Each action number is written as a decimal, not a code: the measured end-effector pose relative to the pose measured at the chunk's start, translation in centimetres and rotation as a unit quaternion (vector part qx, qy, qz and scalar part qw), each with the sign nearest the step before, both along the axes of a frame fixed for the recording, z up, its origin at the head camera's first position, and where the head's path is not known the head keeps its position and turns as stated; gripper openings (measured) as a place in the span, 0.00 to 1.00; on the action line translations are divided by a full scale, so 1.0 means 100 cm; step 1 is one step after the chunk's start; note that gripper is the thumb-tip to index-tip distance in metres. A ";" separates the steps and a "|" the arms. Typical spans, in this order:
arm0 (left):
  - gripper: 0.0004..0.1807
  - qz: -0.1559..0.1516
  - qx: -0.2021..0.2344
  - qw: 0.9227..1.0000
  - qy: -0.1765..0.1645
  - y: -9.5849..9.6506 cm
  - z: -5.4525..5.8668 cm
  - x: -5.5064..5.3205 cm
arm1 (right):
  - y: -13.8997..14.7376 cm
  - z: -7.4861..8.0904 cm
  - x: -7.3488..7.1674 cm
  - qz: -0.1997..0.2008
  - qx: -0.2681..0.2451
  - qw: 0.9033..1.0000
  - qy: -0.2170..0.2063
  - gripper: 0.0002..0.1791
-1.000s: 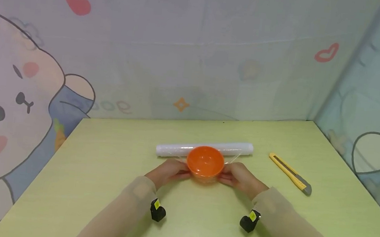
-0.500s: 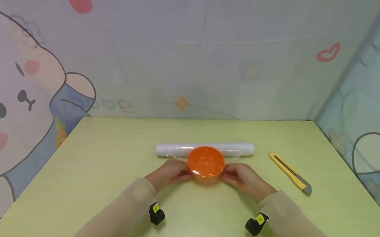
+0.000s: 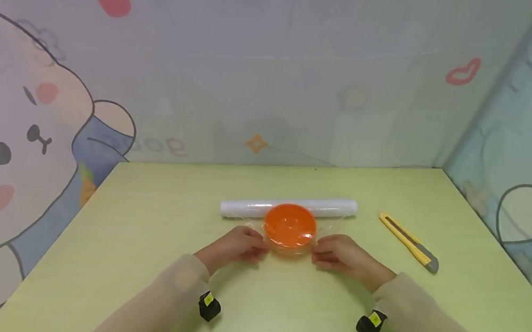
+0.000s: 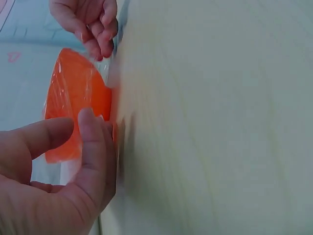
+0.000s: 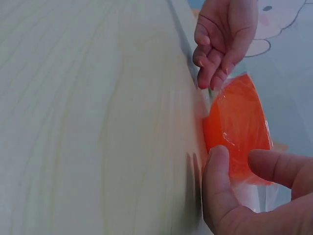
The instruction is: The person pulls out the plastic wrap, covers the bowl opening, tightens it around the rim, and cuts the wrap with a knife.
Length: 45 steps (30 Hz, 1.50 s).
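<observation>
An orange bowl (image 3: 290, 225) stands upright on the table, with clear plastic wrap (image 5: 234, 128) stretched over it and hanging down its sides. My left hand (image 3: 239, 244) is at the bowl's left side, and the right hand (image 3: 345, 255) is at its right. In the left wrist view, thumb and index finger are parted with a gap, and nothing is held between them. The right wrist view likewise has the thumb and fingers apart beside the wrapped bowl (image 5: 238, 137). Whether any fingertip still touches the loose wrap is hard to tell.
Right behind the bowl lies a white roll of plastic wrap (image 3: 245, 208). A yellow and grey utility knife (image 3: 408, 241) rests on the table (image 3: 156, 203) to the right. Printed cloth hangings (image 3: 217, 76) stand behind and at the right side.
Both hands have loosened from the bowl's sides and moved slightly outward and toward me. The wrap's side edges hang lower than a second ago. Bowl, roll and knife stay in place.
</observation>
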State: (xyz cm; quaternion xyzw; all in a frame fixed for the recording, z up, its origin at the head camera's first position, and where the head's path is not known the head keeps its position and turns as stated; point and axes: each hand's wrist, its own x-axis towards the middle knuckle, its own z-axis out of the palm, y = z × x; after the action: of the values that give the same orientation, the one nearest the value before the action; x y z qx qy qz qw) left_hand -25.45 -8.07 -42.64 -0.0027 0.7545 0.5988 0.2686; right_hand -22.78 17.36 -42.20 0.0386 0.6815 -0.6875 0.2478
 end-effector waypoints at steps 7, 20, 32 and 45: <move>0.14 -0.015 0.035 0.998 -0.044 0.010 0.001 0.004 | -0.017 -0.007 -0.002 0.020 -0.017 1.000 0.000 0.13; 0.06 0.006 0.025 1.000 0.004 0.021 -0.007 0.000 | -0.032 -0.011 -0.007 0.015 0.034 0.999 0.032 0.12; 0.13 0.041 -0.058 0.996 0.061 0.012 -0.001 0.005 | -0.010 -0.004 -0.004 0.001 0.071 0.997 0.022 0.10; 0.15 0.080 -0.005 0.995 0.062 0.012 0.007 0.005 | -0.006 0.010 0.002 -0.064 0.088 0.992 0.058 0.30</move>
State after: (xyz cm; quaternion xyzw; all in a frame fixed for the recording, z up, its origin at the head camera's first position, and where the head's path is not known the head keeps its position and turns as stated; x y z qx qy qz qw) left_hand -24.91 -6.82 -41.99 -0.0268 0.7698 0.6139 0.1725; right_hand -22.55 16.72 -41.16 0.0639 0.7488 -0.6403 0.1589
